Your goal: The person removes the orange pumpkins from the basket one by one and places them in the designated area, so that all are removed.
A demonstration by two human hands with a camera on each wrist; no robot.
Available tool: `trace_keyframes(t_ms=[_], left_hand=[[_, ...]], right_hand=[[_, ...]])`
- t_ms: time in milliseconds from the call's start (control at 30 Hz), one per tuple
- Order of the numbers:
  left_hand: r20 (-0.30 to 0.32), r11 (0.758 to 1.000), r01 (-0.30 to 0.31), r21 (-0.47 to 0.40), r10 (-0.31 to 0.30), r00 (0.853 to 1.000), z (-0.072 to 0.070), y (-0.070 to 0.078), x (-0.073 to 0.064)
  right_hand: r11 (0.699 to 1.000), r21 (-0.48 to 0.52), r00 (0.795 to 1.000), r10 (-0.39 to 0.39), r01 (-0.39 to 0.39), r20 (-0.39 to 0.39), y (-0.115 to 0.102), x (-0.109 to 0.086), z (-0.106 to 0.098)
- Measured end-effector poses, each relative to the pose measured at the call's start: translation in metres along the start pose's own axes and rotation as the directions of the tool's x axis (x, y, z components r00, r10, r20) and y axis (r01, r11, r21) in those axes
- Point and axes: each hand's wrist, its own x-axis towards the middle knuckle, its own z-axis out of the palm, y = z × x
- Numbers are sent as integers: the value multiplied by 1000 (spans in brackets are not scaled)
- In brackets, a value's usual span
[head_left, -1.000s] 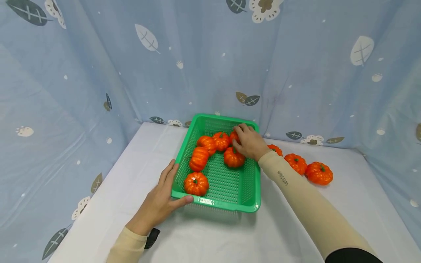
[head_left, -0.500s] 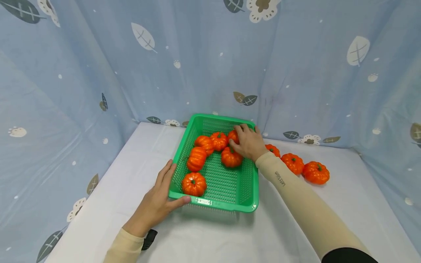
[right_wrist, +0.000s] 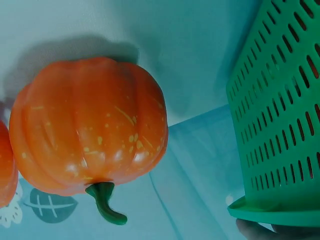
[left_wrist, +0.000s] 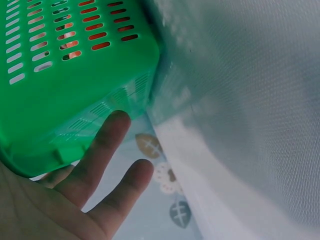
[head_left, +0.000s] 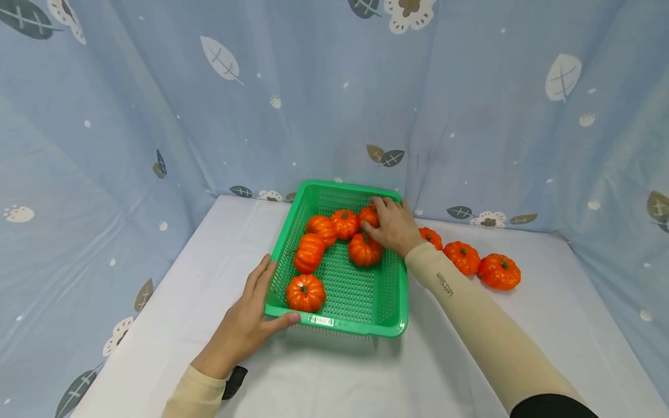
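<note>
A green plastic basket (head_left: 345, 328) with slotted walls holds several small orange pumpkins, among them one pumpkin (head_left: 305, 293) in the front left corner. My left hand (head_left: 243, 325) rests at that corner, thumb on the front rim and straight fingers along the left side. In the left wrist view, its spread fingers (left_wrist: 102, 145) show beside the basket wall. My right hand (head_left: 394, 226) reaches over the right rim and holds a pumpkin (head_left: 369, 216) near the back right between thumb and fingers. Another pumpkin (head_left: 364, 251) sits just below that thumb. Most of the right hand is hidden in its wrist view.
Outside the basket, to the right, pumpkins lie in a row on the white tabletop (head_left: 439, 348), the far right pumpkin (head_left: 500, 271) being fully visible. The right forearm passes in front of them. A blue patterned curtain (head_left: 313, 116) encloses the table behind and at the sides.
The head view has shifted slightly, so everything appears a little further left. Both hands, the basket and the pumpkins keep nearly the same places relative to one another.
</note>
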Motion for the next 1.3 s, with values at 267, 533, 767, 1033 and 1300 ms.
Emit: trace_keyframes(t_ms=[267, 533, 767, 1033, 1300], left_hand=[[-4, 1000, 2, -1, -2, 1000, -2, -1, -1], [-1, 1000, 18, 1, -18, 1000, -5, -1, -2], [-3, 1000, 8, 2, -8, 1000, -7, -2, -1], [-2, 1000, 14, -1, -14, 1000, -7, -3, -1], [14, 1000, 17, -2, -17, 1000, -4, 0, 1]], right_hand=[[996, 39, 991, -70, 74, -111, -2, 0, 1], [992, 53, 977, -106, 118, -187, -6, -1, 0], [985, 111, 968, -103, 131, -228, -8, -4, -4], [981, 114, 954, -122, 158, -274, -5, -7, -5], [970, 110, 922, -165, 215, -350, -1, -14, -9]])
